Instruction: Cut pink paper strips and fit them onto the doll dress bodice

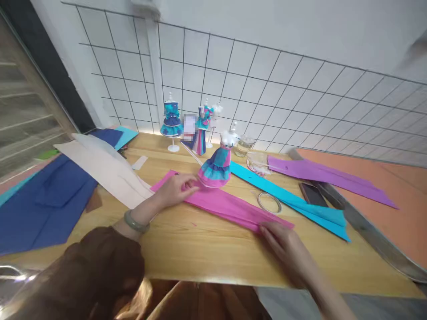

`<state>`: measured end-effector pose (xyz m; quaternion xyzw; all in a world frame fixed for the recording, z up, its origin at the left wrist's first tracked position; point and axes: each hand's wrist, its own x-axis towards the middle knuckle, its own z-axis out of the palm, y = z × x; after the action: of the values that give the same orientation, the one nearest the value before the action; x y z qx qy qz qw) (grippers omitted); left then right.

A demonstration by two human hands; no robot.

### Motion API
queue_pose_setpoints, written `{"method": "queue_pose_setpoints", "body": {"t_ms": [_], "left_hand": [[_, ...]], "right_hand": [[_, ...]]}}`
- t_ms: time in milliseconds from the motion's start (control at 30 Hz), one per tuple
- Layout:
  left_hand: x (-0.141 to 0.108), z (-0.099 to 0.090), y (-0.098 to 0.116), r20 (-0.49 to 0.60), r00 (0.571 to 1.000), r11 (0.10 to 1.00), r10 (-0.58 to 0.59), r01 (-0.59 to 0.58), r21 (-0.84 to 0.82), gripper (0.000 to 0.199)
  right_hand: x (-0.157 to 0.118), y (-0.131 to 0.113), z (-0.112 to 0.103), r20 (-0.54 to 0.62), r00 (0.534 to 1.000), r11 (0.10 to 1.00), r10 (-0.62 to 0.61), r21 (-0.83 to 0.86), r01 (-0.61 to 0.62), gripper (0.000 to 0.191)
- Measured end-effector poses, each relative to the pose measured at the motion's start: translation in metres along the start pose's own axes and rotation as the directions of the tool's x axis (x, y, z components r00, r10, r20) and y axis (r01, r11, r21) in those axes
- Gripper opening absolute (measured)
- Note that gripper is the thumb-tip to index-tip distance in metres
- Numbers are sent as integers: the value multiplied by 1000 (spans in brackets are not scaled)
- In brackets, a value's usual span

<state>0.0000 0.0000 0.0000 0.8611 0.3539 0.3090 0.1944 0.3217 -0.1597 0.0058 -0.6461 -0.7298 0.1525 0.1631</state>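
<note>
A long folded strip of pink fabric lies slantwise on the wooden table before me. Over its left part is my left hand, thumb and fingers drawn together beside the hem of a small dress. Whatever is between those fingertips, if anything, is too small to tell. My right hand pinches the strip's near edge close to its right end. The dress, pink, blue and teal, is on a miniature white dress form just behind the strip. A turquoise fabric strip runs behind and to the right.
Several small dressed forms stand at the back by the wire grid. A tape roll, phone, glass jar and purple strip are to the right. Navy fabric and pale fabric are at left.
</note>
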Motion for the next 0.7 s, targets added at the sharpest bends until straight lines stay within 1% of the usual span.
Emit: {"method": "queue_pose_setpoints", "body": {"t_ms": [67,133,167,200,267,333,400,467,500,567,633,700], "left_hand": [[-4,6,7,187,981,998,51,-59,38,48],[-6,13,12,311,946,990,96,-123,68,50],[-6,15,13,344,931,983,123,-161,84,48],[-7,18,14,360,921,976,145,-193,98,41],[-6,22,14,367,913,963,180,-239,123,26],[-6,25,14,363,909,954,204,-267,134,22],[-6,27,15,359,905,948,228,-291,129,21],[-6,28,16,353,902,944,249,-308,122,20],[-7,29,17,350,901,942,256,-315,120,19],[-8,29,17,342,901,938,268,-325,122,18],[-9,30,17,335,901,935,276,-332,125,18],[-10,30,16,322,904,933,282,-337,129,18]], "right_hand": [[-6,4,-4,41,999,1000,23,18,-24,34],[-11,9,-7,68,997,998,35,41,-37,34],[-13,11,-8,78,996,998,36,54,-40,33],[-14,12,-9,84,996,997,34,70,-40,31],[-11,13,-10,83,996,993,24,109,-33,28],[-1,9,-10,54,998,987,10,158,-18,29],[19,2,-6,-15,1000,976,1,218,2,32],[49,-8,1,-103,995,953,2,302,29,39],[66,-12,5,-112,994,945,8,325,29,41],[100,-20,17,-102,995,954,-3,299,33,41],[130,-26,30,-84,995,956,-52,285,74,32],[154,-31,42,-63,989,948,-132,284,145,24]]}}
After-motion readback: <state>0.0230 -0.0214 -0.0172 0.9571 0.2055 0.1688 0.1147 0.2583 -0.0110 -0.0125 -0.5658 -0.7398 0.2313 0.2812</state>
